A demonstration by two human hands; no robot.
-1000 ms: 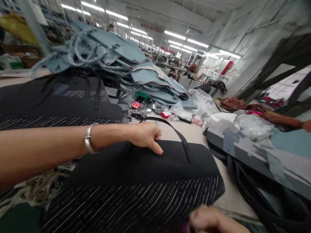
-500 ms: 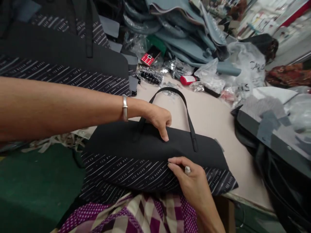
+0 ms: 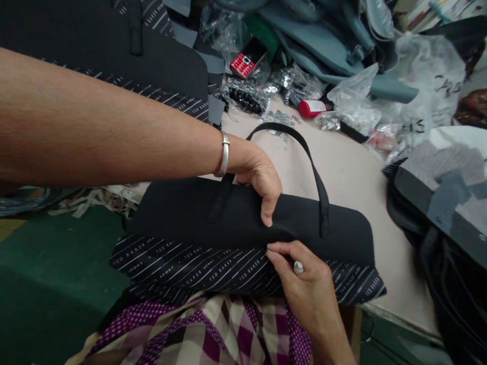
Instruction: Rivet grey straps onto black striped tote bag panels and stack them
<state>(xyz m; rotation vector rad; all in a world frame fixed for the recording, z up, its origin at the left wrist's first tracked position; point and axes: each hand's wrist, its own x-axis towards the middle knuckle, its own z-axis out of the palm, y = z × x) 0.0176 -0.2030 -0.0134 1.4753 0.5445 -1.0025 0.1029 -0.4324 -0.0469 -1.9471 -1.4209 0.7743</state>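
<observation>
Bag (image 3: 236,213), one, black, plain upper panel over a lettered, striped lower part; lies at the counter's near edge, lower part over the lap. Clock directions run from its middle, 12 away from the wearer.

Left hand (image 3: 262,177): at 12, clamped over the top edge, thumb in front, fingers out of sight behind.

Right hand (image 3: 308,284): at 4, in a narrow pinch at the panel seam, apparently around a pale stick (image 3: 299,267) seen nearly end-on; its tip cannot be made out.

Handling, as judged: the panel wants firm backing from the left fingers and smoothing of the shallow dip beside the thumb; the pinch wants to be light and square to the seam, with the overhanging part supported.

Handle (image 3: 311,161): arches at 1, one leg running beneath the left wrist; liable to snag.

Surroundings: more striped bags (image 3: 171,61) at 11, partly hidden by the left forearm; loose silver discs (image 3: 279,115) at 12, just beyond the handle, easily scattered; red-and-black box (image 3: 249,58) at 12; red bottle (image 3: 312,108) and blue-grey bags (image 3: 323,56) at 1; black straps (image 3: 433,258) at 3, crowding the counter (image 3: 350,167); cloth strips (image 3: 99,200) at 9.
</observation>
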